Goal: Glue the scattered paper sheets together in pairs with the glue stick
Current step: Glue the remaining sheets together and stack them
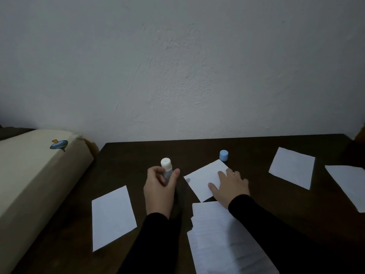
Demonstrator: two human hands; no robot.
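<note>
Left hand [160,191] fingers grip the uncapped glue stick [166,169] beside the sheet [207,179] under flat right-hand [230,187] fingers, apparently ready for gluing.

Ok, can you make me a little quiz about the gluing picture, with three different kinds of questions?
1. True or false: the blue cap is on the glue stick.
2. Which hand presses flat on the paper sheet in the middle: A) left hand or B) right hand?
3. Fill in: the glue stick is held by the ___ hand.

Key: 1. False, the cap stands alone on the table. 2. B. 3. left.
</note>
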